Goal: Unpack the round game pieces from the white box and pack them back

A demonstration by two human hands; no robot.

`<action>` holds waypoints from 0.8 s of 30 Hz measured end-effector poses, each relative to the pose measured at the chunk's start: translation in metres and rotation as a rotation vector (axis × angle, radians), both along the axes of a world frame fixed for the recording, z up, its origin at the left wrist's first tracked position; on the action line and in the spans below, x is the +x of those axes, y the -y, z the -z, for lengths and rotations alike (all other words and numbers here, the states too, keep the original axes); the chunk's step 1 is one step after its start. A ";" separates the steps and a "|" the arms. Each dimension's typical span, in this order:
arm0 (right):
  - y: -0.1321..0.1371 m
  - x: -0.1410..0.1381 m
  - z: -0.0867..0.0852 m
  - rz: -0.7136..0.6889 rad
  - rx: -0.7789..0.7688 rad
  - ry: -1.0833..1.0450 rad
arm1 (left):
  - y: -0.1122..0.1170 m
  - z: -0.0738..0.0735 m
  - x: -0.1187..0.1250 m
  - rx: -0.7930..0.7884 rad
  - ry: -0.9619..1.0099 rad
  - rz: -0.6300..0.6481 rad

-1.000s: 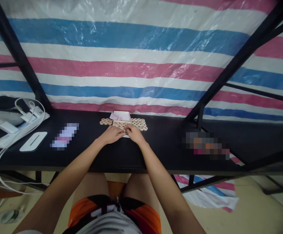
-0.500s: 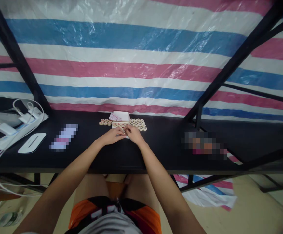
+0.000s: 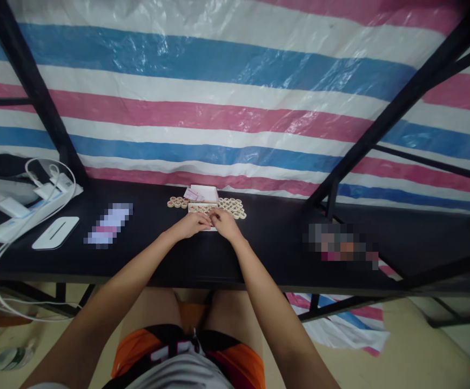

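Observation:
A small white box (image 3: 203,205) lies on the black desk, with round cream game pieces with red markings, like Chinese chess pieces, in it. Over its near part, my left hand (image 3: 194,224) and my right hand (image 3: 224,222) meet with fingers bent and drawn together. Whatever the fingertips grip is hidden or too small to make out. Several similar pieces (image 3: 235,207) are grouped right of the box, close to my right hand. A smaller cluster of pieces (image 3: 177,202) sits to its left. Behind stands a white lid or tray (image 3: 208,192) with a pinkish paper (image 3: 193,194) on it.
On the left of the desk (image 3: 138,259) are a white power strip (image 3: 36,208) with looping cables, a flat white device (image 3: 55,233) and a pixelated object (image 3: 108,226). Another pixelated item (image 3: 340,241) is at the right. Black frame bars and a striped sheet (image 3: 219,119) stand behind.
The whole view has shifted slightly. Both hands stay at the near part of the box, with only slight finger movement.

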State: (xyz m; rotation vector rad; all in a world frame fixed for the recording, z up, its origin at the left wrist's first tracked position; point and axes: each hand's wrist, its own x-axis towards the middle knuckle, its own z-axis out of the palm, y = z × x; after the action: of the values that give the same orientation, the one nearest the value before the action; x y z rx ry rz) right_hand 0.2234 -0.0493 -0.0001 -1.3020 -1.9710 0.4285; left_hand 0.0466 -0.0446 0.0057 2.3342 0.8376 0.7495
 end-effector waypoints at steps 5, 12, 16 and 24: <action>0.001 0.000 -0.001 -0.013 -0.002 0.005 | 0.001 -0.001 0.002 0.040 0.018 -0.038; -0.001 0.000 0.000 -0.007 -0.052 -0.014 | -0.015 -0.014 -0.029 0.011 0.248 -0.346; -0.001 0.000 0.000 -0.016 -0.031 -0.010 | -0.023 -0.013 -0.054 -0.071 0.131 -0.476; -0.002 0.001 0.001 -0.010 -0.026 0.003 | -0.021 -0.011 -0.057 -0.091 -0.105 -0.535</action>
State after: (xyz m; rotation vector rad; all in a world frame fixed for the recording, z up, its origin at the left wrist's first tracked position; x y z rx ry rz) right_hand 0.2247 -0.0474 -0.0014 -1.3103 -1.9813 0.4584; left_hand -0.0106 -0.0237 0.0170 2.0957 1.5427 0.7804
